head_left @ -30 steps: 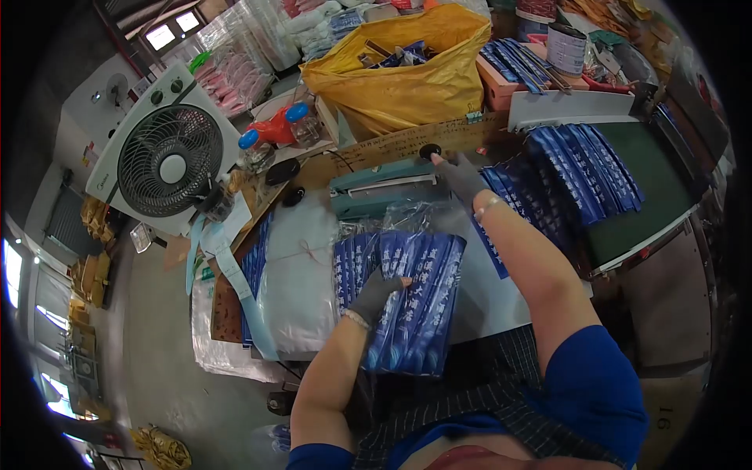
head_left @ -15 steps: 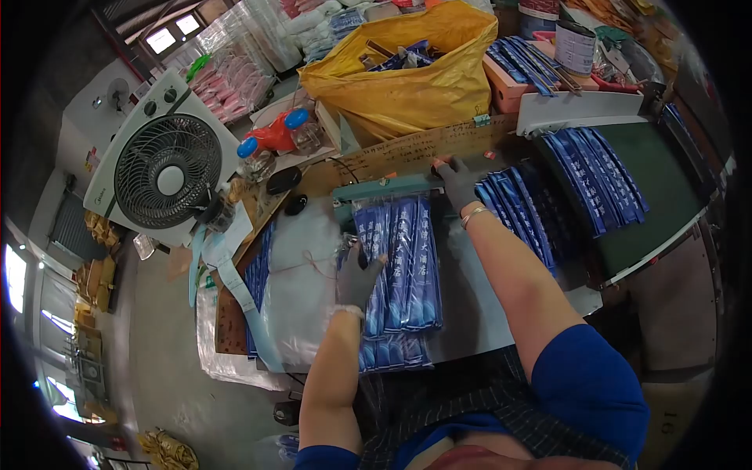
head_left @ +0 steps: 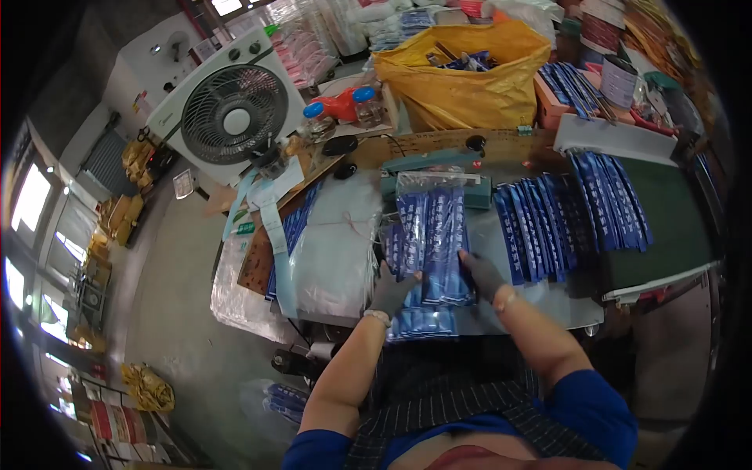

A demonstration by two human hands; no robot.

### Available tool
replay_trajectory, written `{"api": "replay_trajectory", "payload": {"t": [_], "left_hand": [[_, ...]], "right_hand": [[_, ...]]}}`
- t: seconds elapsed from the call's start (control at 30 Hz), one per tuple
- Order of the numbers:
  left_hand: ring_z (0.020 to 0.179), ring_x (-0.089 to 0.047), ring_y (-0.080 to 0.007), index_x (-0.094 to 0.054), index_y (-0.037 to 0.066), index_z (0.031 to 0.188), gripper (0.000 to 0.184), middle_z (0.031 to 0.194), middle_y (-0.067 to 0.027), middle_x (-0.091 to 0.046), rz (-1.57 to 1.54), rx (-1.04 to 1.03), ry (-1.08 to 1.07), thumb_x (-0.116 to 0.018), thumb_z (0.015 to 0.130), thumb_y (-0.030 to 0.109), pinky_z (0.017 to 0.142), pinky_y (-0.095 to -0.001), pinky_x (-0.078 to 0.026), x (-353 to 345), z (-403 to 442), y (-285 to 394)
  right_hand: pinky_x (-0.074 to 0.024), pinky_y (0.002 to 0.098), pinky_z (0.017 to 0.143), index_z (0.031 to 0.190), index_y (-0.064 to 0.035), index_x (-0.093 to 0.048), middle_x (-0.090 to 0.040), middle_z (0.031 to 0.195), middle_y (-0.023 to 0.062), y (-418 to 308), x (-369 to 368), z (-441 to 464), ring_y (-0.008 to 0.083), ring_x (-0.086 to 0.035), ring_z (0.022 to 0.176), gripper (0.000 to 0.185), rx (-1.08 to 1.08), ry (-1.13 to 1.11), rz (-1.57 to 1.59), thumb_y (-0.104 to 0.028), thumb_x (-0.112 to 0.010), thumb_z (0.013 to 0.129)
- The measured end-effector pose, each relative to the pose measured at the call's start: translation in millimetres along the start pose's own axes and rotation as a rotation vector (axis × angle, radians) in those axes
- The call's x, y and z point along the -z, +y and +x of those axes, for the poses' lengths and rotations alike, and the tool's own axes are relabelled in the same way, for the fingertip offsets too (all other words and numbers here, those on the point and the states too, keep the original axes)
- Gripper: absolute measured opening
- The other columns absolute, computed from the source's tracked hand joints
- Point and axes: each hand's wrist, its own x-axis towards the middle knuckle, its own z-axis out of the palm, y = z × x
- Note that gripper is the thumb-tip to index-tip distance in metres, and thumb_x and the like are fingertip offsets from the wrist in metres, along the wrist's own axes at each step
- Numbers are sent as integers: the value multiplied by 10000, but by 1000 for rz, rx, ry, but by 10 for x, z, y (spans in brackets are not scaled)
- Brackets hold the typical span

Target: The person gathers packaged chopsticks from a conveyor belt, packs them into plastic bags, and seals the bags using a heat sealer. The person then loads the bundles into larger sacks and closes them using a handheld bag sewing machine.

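Note:
A clear plastic bag of long blue packets with white print (head_left: pixel 429 243) lies at the middle of the bench, its top edge over the teal bag sealer (head_left: pixel 479 192). The sealer's arm (head_left: pixel 429 161) with a black knob is raised. My gloved left hand (head_left: pixel 394 290) holds the bag's left side, the thumb on top. My gloved right hand (head_left: pixel 481 276) grips its right edge, fingertips partly hidden. More blue packets (head_left: pixel 423 323) lie beneath the bag's near end. Left of it rests a stack of clear plastic bags (head_left: pixel 333 243), tied with pink string.
Loose blue packets (head_left: pixel 533 227) lie in a row to the right, with more on a green conveyor belt (head_left: pixel 670 219). A yellow sack (head_left: pixel 462 90) stands behind the bench. A fan (head_left: pixel 235 110) and blue-lidded jars (head_left: pixel 319 125) are at the back left.
My right hand has left the sealer's arm and come down to the bag's right edge. The arm has risen. The bag has shifted slightly, with my left hand still on its left side.

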Motion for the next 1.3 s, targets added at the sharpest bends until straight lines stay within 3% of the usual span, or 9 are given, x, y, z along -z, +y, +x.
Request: {"api": "replay_trajectory", "payload": {"t": [0.1, 0.43, 0.7, 0.77, 0.8, 0.87, 1.07, 1.13, 1.3], "left_hand": [[1282, -385, -267, -170, -31, 1442, 936, 1377, -191, -409, -516, 60, -222, -696, 800, 401, 1049, -351, -324, -289, -423, -146], [1301, -365, -258, -50, 123, 1497, 956, 1446, -146, -311, -1083, 442, -520, -697, 831, 346, 1056, -401, -357, -266, -1874, 2], [1318, -350, -225, -115, 54, 1485, 851, 1447, -123, -324, -1271, -59, -155, -640, 880, 343, 1069, -366, -333, 592, -2454, -352], [1344, -309, -268, -171, 48, 1463, 823, 1461, -144, -288, -2343, -504, -809, -634, 875, 389, 1076, -384, -323, 370, -2571, -1295], [1344, -309, -268, -171, 48, 1463, 823, 1461, -144, -288, -2354, -536, -761, -634, 875, 389, 1076, -384, -323, 550, -2803, -1252], [1305, -366, -291, -317, 42, 1397, 732, 1418, -151, -366, -1964, 941, 527, -626, 866, 440, 1066, -399, -341, 1105, -3333, -1014], [1224, -457, -293, -480, 53, 1303, 538, 1294, -168, -519, -1931, 414, 265, -505, 924, 433, 1059, -414, -349, 1164, -3556, -1933], [1232, -455, -283, -435, 1, 1329, 465, 1363, -170, -457, -2064, 534, 385, -368, 982, 305, 1070, -433, -336, 1189, -3497, -1893], [1039, -587, -339, -431, -28, 1299, 430, 1162, -184, -594, 83, 294, 158, -377, 939, 200, 893, -463, -479, 1457, -3594, -2001]], "right_hand": [[-457, 321, 916, 1288, 16, -452, -594, 1155, 138, 65, -74, -844, 235, -586, 1039, 546, -227, -143, 330, -321, -613, 890], [-373, 394, 1035, 1375, 7, -348, -458, 1331, 148, 270, 300, -1855, 277, -451, 1223, 824, -170, -320, -2, -528, -631, 816], [-487, 360, 903, 1233, 22, -507, -623, 1139, 116, -388, -787, -1496, 232, -603, 1040, 697, 278, -667, -234, -175, -842, 654], [-503, 350, 879, 1209, 19, -535, -641, 1115, 111, -494, -1296, -1506, 218, -623, 1001, 641, 212, -852, -264, -143, -831, 665], [-509, 345, 860, 1187, 22, -552, -647, 1104, 112, -512, -1543, -1509, 210, -629, 979, 607, 163, -951, -330, -130, -826, 668], [-516, 311, 809, 1124, 41, -593, -664, 1056, 107, -463, -2066, -1465, 188, -640, 921, 508, 59, -1191, -467, -132, -795, 691], [-487, 269, 773, 1034, 46, -645, -673, 911, 74, 505, -3773, -1555, 140, -632, 767, 334, -741, -1251, -878, -192, -631, 801], [-490, 310, 769, 909, 2, -685, -663, 901, 133, 1527, -4153, -1033, 211, -634, 781, 266, -412, -1493, -1087, -231, -620, 799], [-492, 443, 781, 890, -15, -669, -611, 919, 268, 2899, -4170, -1412, 412, -605, 868, 435, 483, -1089, -1385, -423, -657, 739]]}}
